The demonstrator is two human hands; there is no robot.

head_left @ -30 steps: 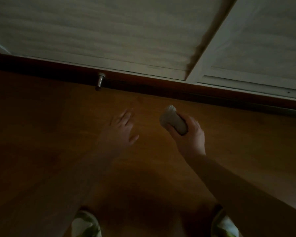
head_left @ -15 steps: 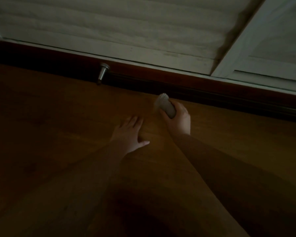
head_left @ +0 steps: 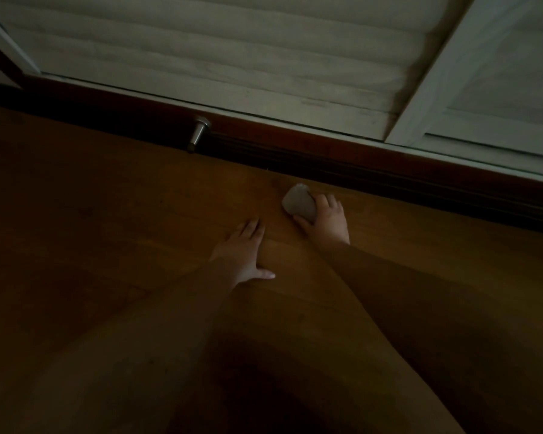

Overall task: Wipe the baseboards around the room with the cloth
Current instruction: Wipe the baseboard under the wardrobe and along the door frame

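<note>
The cloth (head_left: pixel 299 204) is a pale, bunched wad held in the right hand (head_left: pixel 328 219). The fingers curl over its far side and the thumb closes under its near side, so the wad is gripped between them. The cloth is low over the wooden floor (head_left: pixel 107 233), near the dark baseboard (head_left: pixel 389 180) but short of it; whether its tip meets the floor cannot be determined in the dim light.

The baseboard runs diagonally from upper left to lower right, with a reddish-brown strip along its top edge. The right forearm extends from the lower right toward it.

The left hand (head_left: pixel 243 255) lies palm down on the floor, just beside and nearer than the right hand. Its fingers are straight and together, pointing toward the baseboard, and the thumb is spread out to the right. It holds nothing.

A metal door stopper (head_left: pixel 198 134) stands at the foot of the baseboard, to the left of both hands and well apart from the cloth.

Above the baseboard is a white louvred door panel (head_left: pixel 217 57). A white frame member (head_left: pixel 436 73) separates it from a second white panel (head_left: pixel 514 64) at the upper right.
</note>
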